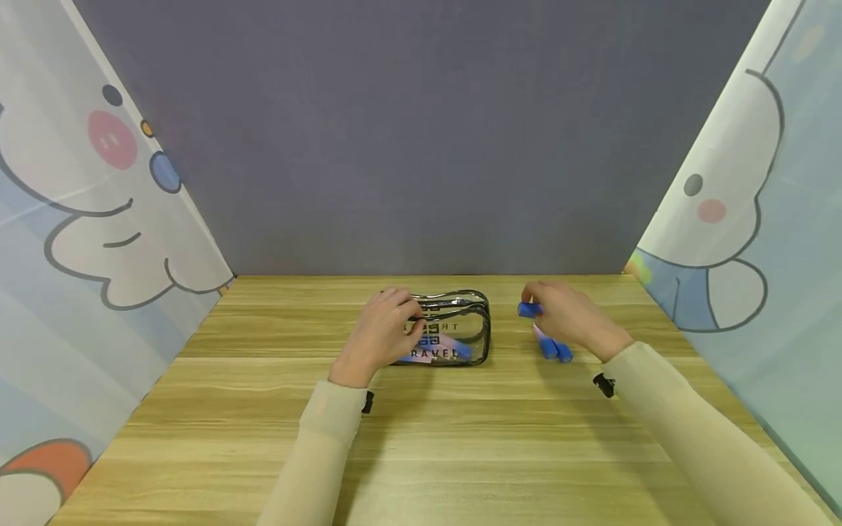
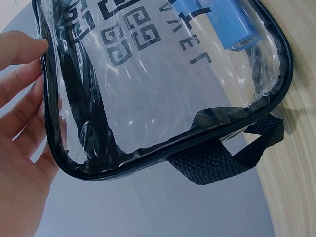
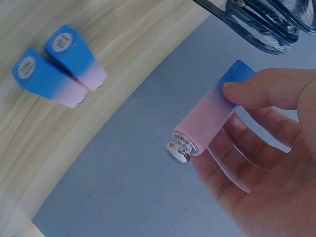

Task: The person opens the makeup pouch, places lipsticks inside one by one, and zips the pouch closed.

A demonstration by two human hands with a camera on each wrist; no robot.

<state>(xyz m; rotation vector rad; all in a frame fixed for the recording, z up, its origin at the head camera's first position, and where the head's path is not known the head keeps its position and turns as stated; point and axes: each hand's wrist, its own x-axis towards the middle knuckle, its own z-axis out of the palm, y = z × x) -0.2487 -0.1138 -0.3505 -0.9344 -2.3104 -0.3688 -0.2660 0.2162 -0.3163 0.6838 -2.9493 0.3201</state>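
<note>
My left hand [image 1: 384, 329] pinches the top edge of a clear zip pouch [image 1: 473, 329] with black piping and "TRAVEL" lettering, which stands on the table. Inside the pouch lie several blue and pink tubes [image 1: 454, 345]; one blue tube [image 2: 232, 27] shows through the plastic in the left wrist view. To the right of the pouch, my right hand [image 1: 566, 315] holds a lipstick tube [image 3: 212, 113] above the table between thumb and fingers. Its blue end points up and its silver-knobbed pink end hangs down. Two matching lipstick tubes [image 3: 47, 79] lie side by side below that hand.
The wooden table [image 1: 434, 453] ends at a grey panel [image 1: 434, 146] behind the pouch. Cartoon-printed curtains [image 1: 717, 183] flank both sides. A black fabric strap [image 2: 205, 160] sticks out from the pouch's end.
</note>
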